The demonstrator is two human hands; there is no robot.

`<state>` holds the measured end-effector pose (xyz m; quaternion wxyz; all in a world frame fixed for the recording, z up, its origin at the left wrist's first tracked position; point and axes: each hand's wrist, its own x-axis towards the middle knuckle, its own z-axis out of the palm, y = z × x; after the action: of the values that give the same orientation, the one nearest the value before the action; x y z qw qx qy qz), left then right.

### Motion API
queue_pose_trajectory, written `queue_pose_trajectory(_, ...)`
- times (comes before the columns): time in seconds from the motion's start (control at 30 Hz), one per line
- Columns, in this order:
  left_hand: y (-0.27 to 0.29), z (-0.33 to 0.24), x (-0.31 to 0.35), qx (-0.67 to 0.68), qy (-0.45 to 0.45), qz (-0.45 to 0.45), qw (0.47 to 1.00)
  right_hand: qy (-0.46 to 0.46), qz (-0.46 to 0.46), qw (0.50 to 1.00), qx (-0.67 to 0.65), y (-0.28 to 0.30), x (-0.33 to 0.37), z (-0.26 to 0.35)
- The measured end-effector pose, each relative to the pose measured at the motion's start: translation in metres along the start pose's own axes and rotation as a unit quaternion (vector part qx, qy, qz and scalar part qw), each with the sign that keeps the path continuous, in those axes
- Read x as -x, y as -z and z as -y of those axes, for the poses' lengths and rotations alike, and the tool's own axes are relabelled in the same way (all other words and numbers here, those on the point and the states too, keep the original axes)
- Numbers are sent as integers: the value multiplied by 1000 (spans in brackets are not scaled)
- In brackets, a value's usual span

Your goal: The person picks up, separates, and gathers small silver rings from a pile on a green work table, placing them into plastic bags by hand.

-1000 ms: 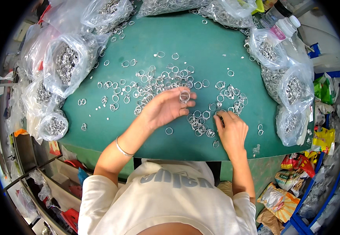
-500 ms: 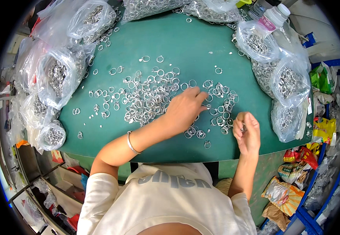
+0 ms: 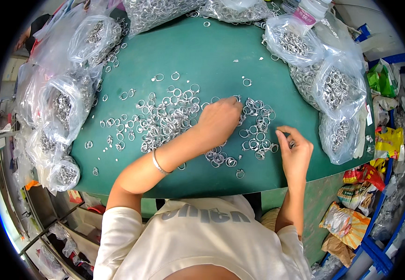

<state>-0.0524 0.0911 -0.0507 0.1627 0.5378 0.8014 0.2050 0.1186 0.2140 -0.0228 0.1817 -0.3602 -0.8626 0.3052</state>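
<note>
A heap of silver rings (image 3: pixel 167 122) lies on the green tabletop left of centre. My left hand (image 3: pixel 219 120) reaches across, palm down, past its right side. The fingers are drawn together, and a silver ring (image 3: pixel 236 98) shows at the tips. A looser group of rings (image 3: pixel 259 133) spreads between my two hands, and a small cluster of rings (image 3: pixel 218 157) sits below my left hand. Beside the loose group, my right hand (image 3: pixel 297 151) is raised with curled fingers. A bit of silvery metal, apparently a ring, shows between its fingers; most of it is hidden.
Clear bags of rings line the table's left (image 3: pixel 62 109), back (image 3: pixel 160 16) and right (image 3: pixel 335 88) edges. A white bottle (image 3: pixel 310 11) stands at the back right. Small white scraps dot the green tabletop (image 3: pixel 211 56). Blue shelving (image 3: pixel 377 242) with packets is on the right.
The view has shifted slightly. My left hand's fingers have moved up from the loose rings to a ring at its upper left. My right hand's thumb and forefinger have spread toward the rings.
</note>
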Motion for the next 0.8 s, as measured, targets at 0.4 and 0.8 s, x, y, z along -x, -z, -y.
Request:
queue_pose_trajectory(0.4,8,3,5,-13,-54,-62,996,58,38,988,135,-26,8,-2)
queue_pose_trajectory(0.8,24,16,38,649,227,56,724,47,70,994,70,-25,3,-7)
